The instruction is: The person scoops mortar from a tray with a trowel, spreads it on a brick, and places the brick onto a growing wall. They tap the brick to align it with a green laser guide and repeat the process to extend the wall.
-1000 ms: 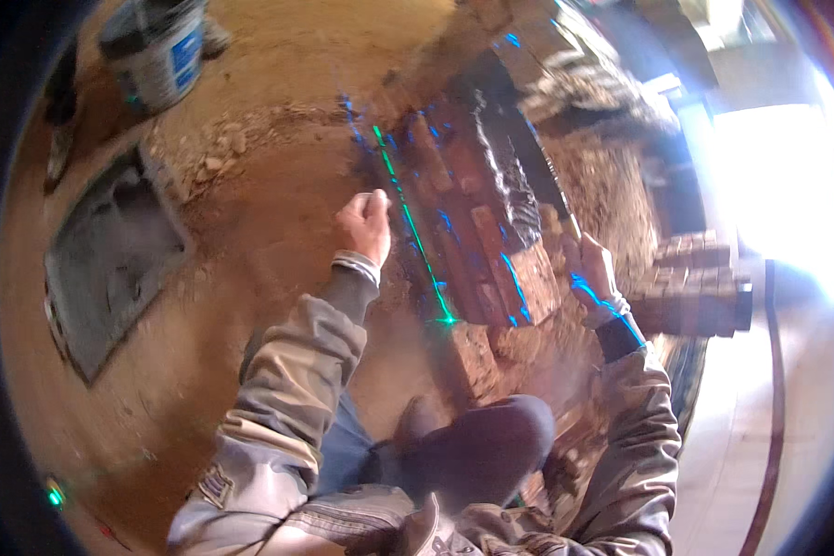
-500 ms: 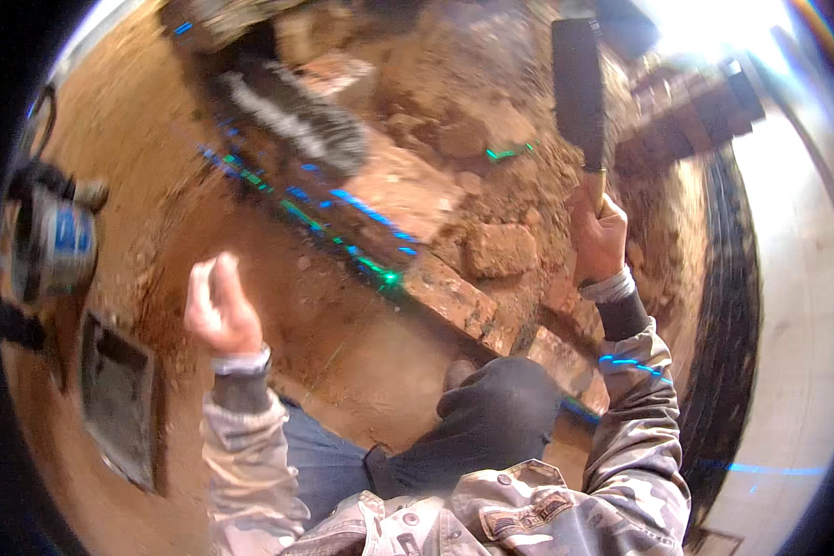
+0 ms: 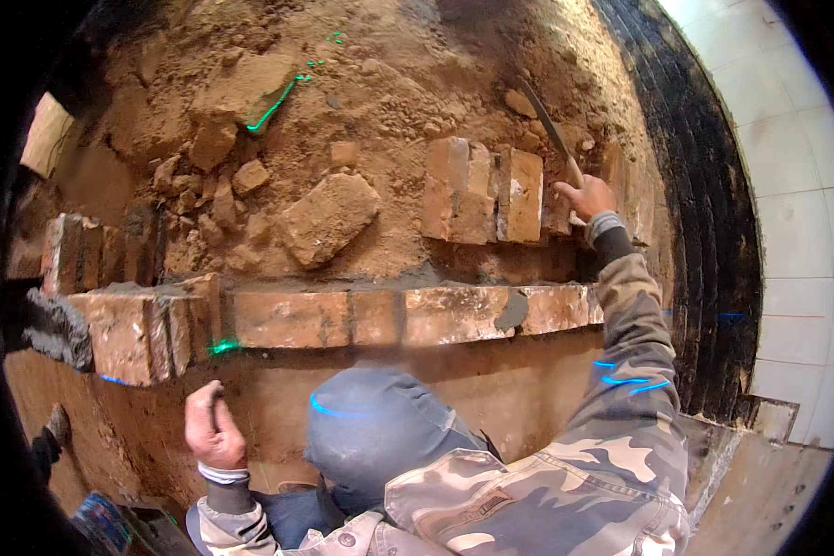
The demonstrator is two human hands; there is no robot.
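Observation:
My right hand (image 3: 591, 198) is closed round the handle of a brick trowel (image 3: 549, 122), whose long flat blade shows nearly edge-on, pointing up and left. Just left of that hand stand several bricks on edge (image 3: 522, 196) in the soil. In front of me runs a laid row of bricks (image 3: 292, 319) with grey mortar (image 3: 511, 311) on one face. My left hand (image 3: 215, 428) is raised near the row's left end, its fingers curled in and nothing visible in them. It touches no brick.
A loose brick (image 3: 330, 219) and rubble (image 3: 211, 204) lie on the dirt beyond the row. Mortar-smeared bricks (image 3: 60, 329) end the row at left. A ribbed black sheet (image 3: 663, 176) and white tiles (image 3: 792, 241) border the right. My bent knee (image 3: 371, 422) is close to the row.
My view has turned toward the brick row, which now runs across the picture. The trowel has gone from broadside to nearly edge-on, still in my right hand. My left hand stays curled.

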